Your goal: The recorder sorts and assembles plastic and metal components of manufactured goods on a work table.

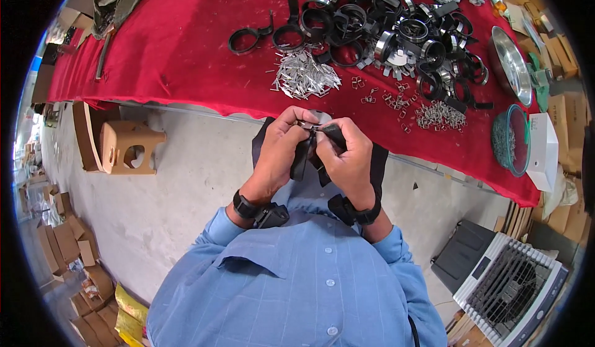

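At the near edge of the red-covered table [186, 68], both my hands are closed around one black part with a small metal piece [308, 126]. My left hand [279, 149] pinches its left side between thumb and fingers. From the other side, my right hand [348, 158] grips it with the thumb pressed toward the middle. Black strips hang below the fingers, which hide most of the part's shape. Just beyond lies a pile of thin silver pins [307, 74]. Small wire clips [440, 116] are heaped to the right.
Black rings with metal bands [412, 31] form a large heap at the back. A steel bowl [512, 65], a green-tinted tub [511, 141] and a white box [543, 152] stand on the right. A tan stool [127, 149] is at the left, an air cooler [511, 288] at lower right.
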`<act>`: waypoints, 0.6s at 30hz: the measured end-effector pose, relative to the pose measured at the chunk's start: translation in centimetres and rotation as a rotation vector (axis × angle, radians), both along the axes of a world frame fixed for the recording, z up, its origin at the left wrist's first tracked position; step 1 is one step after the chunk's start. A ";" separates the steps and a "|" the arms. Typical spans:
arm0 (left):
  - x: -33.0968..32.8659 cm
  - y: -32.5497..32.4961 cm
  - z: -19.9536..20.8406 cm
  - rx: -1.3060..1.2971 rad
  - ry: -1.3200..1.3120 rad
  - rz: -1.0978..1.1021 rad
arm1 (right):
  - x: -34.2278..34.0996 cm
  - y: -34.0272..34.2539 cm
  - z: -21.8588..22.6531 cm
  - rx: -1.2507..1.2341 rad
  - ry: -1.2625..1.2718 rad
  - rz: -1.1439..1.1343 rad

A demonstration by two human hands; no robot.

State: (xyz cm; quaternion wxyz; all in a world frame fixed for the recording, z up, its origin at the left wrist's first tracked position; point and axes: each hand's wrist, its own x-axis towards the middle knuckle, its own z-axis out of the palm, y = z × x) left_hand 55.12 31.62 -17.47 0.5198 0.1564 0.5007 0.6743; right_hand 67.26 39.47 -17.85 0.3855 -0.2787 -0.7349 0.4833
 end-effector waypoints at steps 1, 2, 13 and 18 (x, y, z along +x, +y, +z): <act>0.0 -0.1 -0.2 0.000 0.044 0.048 | 0.1 -0.1 0.1 -0.071 0.016 0.002; 0.1 -0.1 0.1 0.000 0.046 0.045 | 0.2 -0.1 0.1 -0.141 0.031 0.001; 0.9 0.1 1.0 0.057 0.281 0.181 | 0.4 -0.4 1.9 -0.110 -0.050 -0.007; 1.4 -0.2 0.8 0.155 0.538 0.218 | -0.2 -0.9 2.6 -0.173 -0.051 0.052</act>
